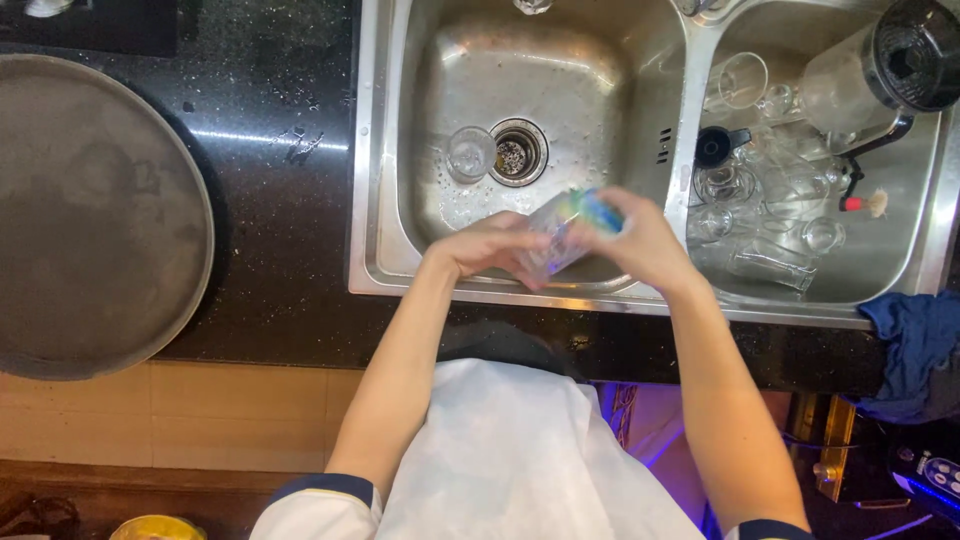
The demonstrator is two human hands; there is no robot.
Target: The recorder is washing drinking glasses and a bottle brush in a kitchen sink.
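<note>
Holding a clear drinking glass [548,243] above the front edge of the left sink basin [530,90], the person keeps it tilted on its side between both hands. The left hand [490,248] has its grip closed around the body of the glass from the left. The right hand [640,240] has its grip clamped on a green, yellow and blue sponge [592,208], which is pressed against the mouth of the glass.

In the left basin, one small glass [469,153] lies just beside the round drain [518,152]. The right basin [925,260] is full of clear glassware [765,205], lying close together, with a blender jug [870,75] with a black lid on top of them and a small black cup [713,146] near the divider.

On the dark speckled desk [280,200], to the left of the sink, rests a large round grey tray [95,215]. A blue cloth [920,340] hangs over the desk edge at the right. The person wears a white apron [510,460].
</note>
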